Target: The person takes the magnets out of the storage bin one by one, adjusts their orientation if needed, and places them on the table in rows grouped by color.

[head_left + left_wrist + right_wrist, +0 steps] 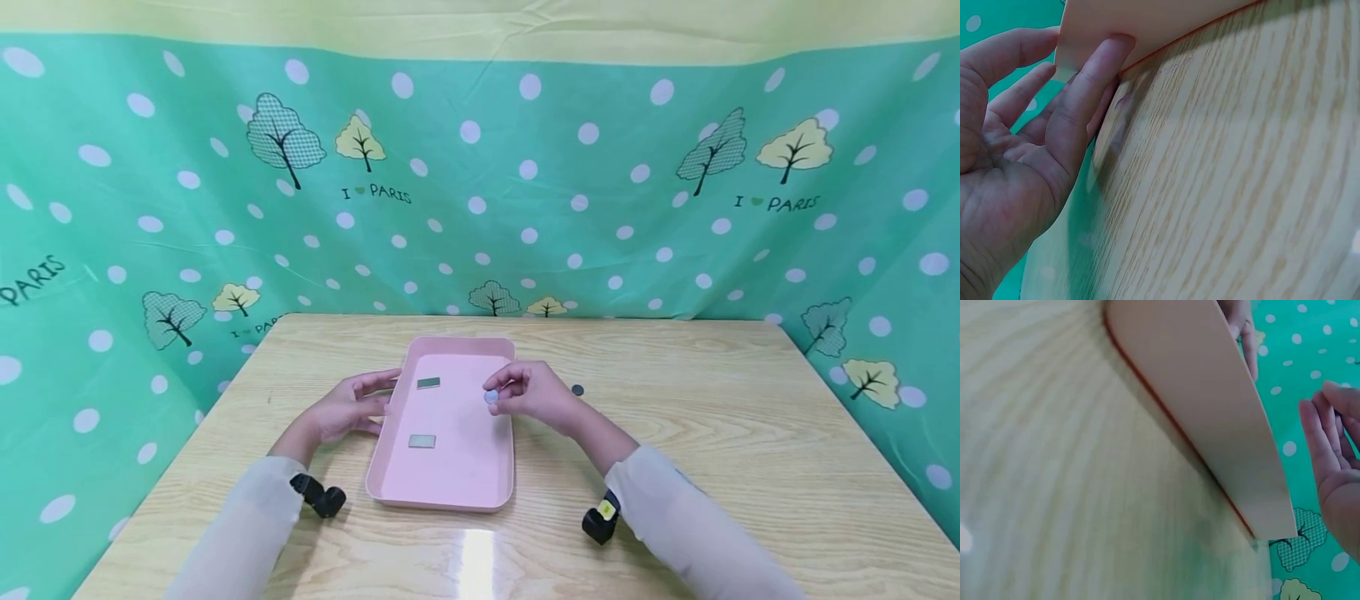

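Disc (491, 397), silvery, round, pinched by right hand (534, 393); pink rectangular plastic-looking tray (461, 477) below those fingers, long axis running away. Left hand (347, 408), fingers spread, touches tray.

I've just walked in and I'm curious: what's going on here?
A person's right hand pinches a small round disc above the pink tray, while the left hand touches the tray's left side. Inside the tray lie two small rectangular pieces, one farther back and one nearer. A dark round piece lies on the table, right of the tray.
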Demonstrator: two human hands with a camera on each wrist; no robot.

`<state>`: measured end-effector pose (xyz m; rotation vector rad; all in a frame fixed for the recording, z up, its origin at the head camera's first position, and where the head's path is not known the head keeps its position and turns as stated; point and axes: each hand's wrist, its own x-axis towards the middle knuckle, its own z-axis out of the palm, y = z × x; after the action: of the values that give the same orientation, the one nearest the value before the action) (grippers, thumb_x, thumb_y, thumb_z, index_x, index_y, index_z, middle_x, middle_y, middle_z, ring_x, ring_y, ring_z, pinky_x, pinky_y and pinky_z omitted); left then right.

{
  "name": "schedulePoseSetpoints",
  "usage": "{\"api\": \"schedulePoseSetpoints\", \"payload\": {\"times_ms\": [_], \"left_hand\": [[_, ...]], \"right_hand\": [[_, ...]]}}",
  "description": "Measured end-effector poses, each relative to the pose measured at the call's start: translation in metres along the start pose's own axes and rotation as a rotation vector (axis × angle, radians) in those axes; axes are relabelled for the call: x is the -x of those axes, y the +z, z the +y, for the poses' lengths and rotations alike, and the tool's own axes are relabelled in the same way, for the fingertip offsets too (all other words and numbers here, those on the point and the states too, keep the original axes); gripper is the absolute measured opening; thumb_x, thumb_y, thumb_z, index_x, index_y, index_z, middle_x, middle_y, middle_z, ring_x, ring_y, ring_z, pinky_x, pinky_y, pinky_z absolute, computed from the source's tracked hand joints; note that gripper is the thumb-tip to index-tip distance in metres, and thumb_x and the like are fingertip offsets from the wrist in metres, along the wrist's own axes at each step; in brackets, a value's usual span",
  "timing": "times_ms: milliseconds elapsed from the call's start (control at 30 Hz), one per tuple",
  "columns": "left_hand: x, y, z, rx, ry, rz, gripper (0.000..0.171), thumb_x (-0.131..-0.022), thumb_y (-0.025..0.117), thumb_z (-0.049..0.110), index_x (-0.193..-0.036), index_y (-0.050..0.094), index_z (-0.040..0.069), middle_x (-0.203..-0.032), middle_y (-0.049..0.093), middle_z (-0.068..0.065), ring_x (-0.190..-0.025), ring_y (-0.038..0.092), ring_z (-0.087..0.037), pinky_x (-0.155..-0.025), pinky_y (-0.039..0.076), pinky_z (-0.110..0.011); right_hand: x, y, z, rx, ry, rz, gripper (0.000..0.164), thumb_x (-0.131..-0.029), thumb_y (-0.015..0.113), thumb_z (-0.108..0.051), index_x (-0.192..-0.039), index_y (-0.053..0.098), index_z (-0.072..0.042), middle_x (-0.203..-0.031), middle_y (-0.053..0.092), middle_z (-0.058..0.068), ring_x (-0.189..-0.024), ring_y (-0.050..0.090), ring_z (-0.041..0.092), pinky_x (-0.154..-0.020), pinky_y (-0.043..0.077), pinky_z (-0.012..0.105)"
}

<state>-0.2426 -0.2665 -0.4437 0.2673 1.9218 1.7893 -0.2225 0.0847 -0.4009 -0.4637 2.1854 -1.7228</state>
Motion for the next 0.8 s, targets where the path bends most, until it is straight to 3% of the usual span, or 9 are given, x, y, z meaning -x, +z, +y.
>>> {"api": "schedulePoseSetpoints", "payload": {"times_ms": [333, 567, 800], "left_hand": [[0.001, 0.002, 0.002, -0.012, 0.007, 0.007, 0.069, -0.092, 0.062, 0.001, -0.153, 0.029, 0.005, -0.154, 0.029, -0.022, -0.127, 0.050, -0.032, -0.084, 0.056, -0.052], [0.002, 0.003, 0.001, -0.019, 0.017, 0.003, 0.068, -0.093, 0.061, 0.000, -0.153, 0.028, 0.004, -0.155, 0.027, -0.022, -0.128, 0.048, -0.034, -0.085, 0.055, -0.053], [0.001, 0.004, 0.001, -0.015, 0.017, 0.013, 0.068, -0.093, 0.062, 0.000, -0.152, 0.029, 0.003, -0.153, 0.030, -0.024, -0.125, 0.052, -0.033, -0.084, 0.056, -0.052]], "right_hand": [[0.020, -0.004, 0.009, -0.015, -0.008, 0.093, 0.026, -0.079, 0.079, -0.003, -0.103, 0.070, -0.001, -0.092, 0.065, 0.010, -0.084, 0.060, 0.019, -0.071, 0.057, 0.025], [0.032, -0.012, 0.013, 0.005, -0.033, 0.202, 0.024, -0.078, 0.080, -0.005, -0.100, 0.069, -0.002, -0.089, 0.064, 0.009, -0.082, 0.059, 0.019, -0.068, 0.056, 0.023], [0.041, -0.024, 0.014, 0.007, -0.058, 0.256, 0.026, -0.079, 0.079, -0.006, -0.101, 0.067, 0.000, -0.091, 0.064, 0.009, -0.083, 0.059, 0.019, -0.070, 0.055, 0.022]]}}
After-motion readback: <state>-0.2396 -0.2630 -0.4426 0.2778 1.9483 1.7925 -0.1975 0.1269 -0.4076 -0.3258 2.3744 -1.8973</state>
